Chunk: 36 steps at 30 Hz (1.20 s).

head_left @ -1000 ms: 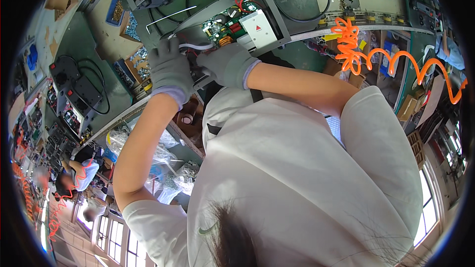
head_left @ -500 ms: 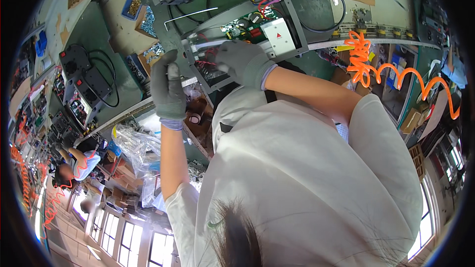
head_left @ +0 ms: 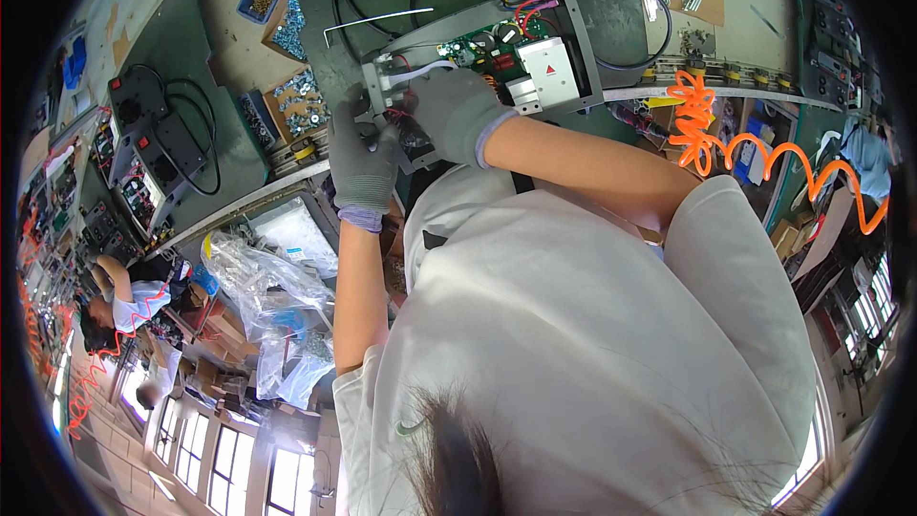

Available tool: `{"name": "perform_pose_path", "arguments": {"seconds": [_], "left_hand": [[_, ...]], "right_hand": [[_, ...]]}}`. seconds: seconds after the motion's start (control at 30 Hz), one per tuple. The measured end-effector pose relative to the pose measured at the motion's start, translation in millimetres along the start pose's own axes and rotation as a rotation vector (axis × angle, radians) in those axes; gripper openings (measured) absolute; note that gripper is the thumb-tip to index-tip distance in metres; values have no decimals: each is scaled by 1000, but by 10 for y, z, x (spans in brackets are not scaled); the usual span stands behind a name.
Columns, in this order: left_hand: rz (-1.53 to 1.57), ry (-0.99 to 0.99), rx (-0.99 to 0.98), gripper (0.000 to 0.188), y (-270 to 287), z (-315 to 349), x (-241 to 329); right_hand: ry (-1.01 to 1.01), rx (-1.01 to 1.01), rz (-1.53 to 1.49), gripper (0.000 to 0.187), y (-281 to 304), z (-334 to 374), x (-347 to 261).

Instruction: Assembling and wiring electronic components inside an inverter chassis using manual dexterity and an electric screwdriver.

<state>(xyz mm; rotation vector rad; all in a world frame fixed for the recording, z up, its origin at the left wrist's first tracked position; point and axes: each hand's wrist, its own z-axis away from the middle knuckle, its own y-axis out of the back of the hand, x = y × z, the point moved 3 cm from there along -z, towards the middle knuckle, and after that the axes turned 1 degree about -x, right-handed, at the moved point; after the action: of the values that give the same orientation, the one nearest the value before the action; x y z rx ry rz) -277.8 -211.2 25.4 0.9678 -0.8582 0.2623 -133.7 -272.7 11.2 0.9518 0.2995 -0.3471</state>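
Green workbench (head_left: pixel 626 33) fills the upper frame, an open grey case (head_left: pixel 582 46) at top centre. Right hand (head_left: pixel 454 115) curls into its left end, fingertips hidden; whether they pinch, I cannot tell. Left hand (head_left: pixel 365 161) bends beside that end, grip unclear. Inside show a green circuit board (head_left: pixel 480 44), a white block (head_left: pixel 548 73), red wires (head_left: pixel 522 15).

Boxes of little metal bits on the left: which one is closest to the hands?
The cardboard box of silvery pieces, just up-left of the left hand; the others sit farther left or higher up.
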Motion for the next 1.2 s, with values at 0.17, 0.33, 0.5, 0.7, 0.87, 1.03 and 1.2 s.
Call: {"name": "perform_pose_path", "arguments": {"seconds": [0.17,0.33,0.5,0.7,0.87,1.03,1.2], "left_hand": [[55,15,-22,55,-35,-5,-27],[159,33,-117,58,-13,5,-9],[59,20,22,49,15,77,-13],[231,-122,158,35,37,157,107],[293,-105,65,31,57,110,347],[83,-48,-21,21,46,158,458],[113,-9,126,19,63,188,360]], "right_hand": [[87,120,76,29,-96,-71,-62],[141,-27,130,25,-24,-160,-70],[91,-130,111,31,232,29,151],[182,-17,-343,24,239,194,248],[140,22,-297,25,218,182,182],[128,82,-343,26,225,206,191],[117,146,-529,25,132,161,197]]}}
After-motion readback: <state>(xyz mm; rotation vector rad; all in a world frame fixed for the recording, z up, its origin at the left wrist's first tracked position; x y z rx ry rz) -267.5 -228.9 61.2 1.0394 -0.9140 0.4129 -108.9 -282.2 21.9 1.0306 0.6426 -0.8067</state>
